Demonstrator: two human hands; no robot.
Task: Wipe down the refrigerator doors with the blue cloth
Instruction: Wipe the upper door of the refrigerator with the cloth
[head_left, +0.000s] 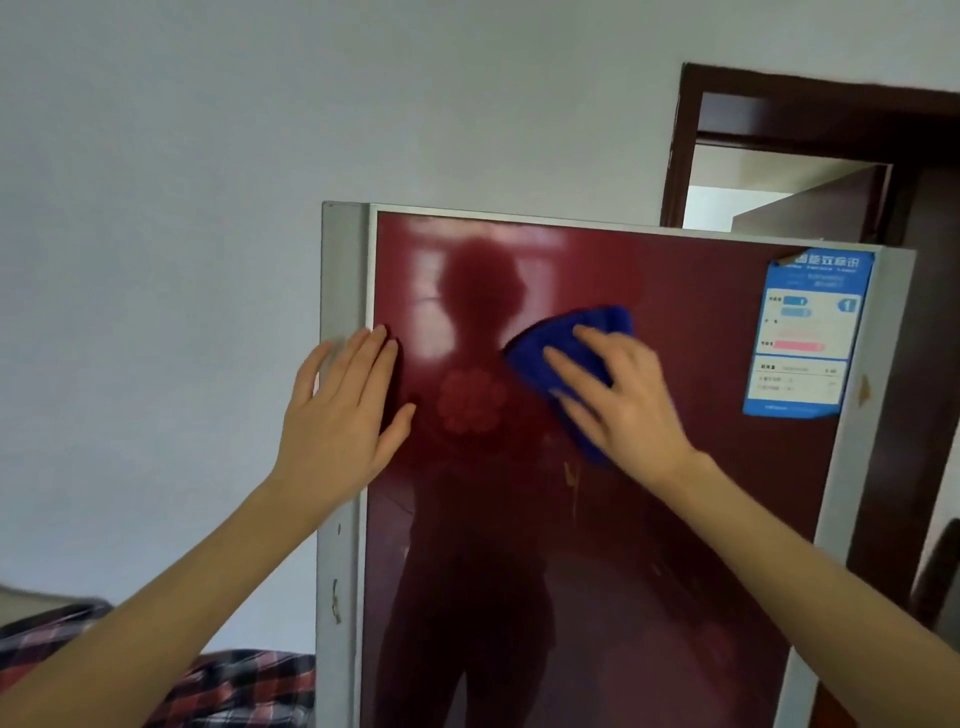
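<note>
A blue cloth (566, 358) lies at mid-frame against the glossy red refrigerator door (649, 519), pressed flat under the right hand (618, 395), fingers spread. The left hand (343, 405), fingers straight and together, rests on the door's left edge; a blue label (805, 338) sits upper right.

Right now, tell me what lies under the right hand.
Under the right hand lies the crumpled blue cloth, pressed against the glossy dark-red refrigerator door. The door surface beneath it is hidden.

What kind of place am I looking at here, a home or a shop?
Most likely a room in a home. A red refrigerator with an energy label stands near a dark wooden doorway, and plaid fabric, perhaps bedding, lies at lower left.
</note>
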